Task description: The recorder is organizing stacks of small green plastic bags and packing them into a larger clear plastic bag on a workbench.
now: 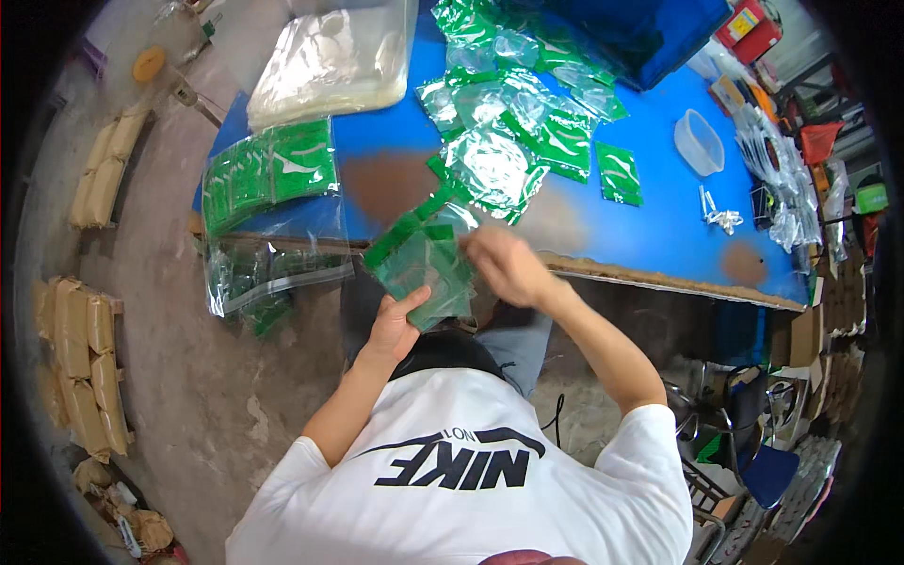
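Desk (pixel 650 235) covered in blue fills the upper view, its far corner cut off, a heap of green-and-clear pouches (pixel 513 104) on it. Below its front edge, the left hand (pixel 395 325) pinches a pouch stack (pixel 424 264); the blurred right hand (pixel 504 264) touches its top, grip unclear.

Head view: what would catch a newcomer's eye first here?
Probably the bright blue table, its middle strewn with a loose heap of green-and-clear packets. At its near edge the left hand holds a small stack of green packets while the right hand, blurred, is at the stack's top. A neater bundle of green packets lies at the table's left end.
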`<state>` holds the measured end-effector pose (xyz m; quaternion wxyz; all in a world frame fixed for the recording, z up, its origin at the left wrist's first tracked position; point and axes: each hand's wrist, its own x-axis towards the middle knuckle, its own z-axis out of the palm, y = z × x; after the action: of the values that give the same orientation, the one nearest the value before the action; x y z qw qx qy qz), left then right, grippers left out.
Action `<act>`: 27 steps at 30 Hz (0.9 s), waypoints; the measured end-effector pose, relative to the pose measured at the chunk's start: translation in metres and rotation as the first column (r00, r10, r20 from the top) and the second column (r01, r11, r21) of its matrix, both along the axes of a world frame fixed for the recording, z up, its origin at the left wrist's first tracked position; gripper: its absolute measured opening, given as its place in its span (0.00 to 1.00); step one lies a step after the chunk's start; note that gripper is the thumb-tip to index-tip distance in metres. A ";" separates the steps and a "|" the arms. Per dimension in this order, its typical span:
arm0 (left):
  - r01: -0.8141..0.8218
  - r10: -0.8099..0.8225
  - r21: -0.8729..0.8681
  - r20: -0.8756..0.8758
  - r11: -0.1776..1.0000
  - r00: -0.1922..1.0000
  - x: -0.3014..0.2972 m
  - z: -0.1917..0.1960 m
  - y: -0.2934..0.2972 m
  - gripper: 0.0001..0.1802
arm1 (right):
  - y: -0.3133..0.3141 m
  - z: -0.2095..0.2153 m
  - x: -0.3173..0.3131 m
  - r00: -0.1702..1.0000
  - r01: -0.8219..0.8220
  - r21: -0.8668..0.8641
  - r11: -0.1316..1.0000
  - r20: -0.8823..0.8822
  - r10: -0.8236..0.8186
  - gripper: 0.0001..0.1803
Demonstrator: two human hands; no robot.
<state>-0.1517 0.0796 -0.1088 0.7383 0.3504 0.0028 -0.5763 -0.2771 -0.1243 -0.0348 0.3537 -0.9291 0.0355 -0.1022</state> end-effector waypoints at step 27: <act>-0.149 0.123 0.088 0.251 0.985 0.960 0.003 0.001 0.011 0.24 | -0.124 -0.030 0.090 0.730 0.680 -0.390 0.621 0.282 -0.622 0.30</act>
<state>-0.1489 0.0907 -0.1076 0.7512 0.4566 -0.0334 -0.4756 -0.1870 -0.2480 -0.0645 0.0589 -0.9009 0.3229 -0.2838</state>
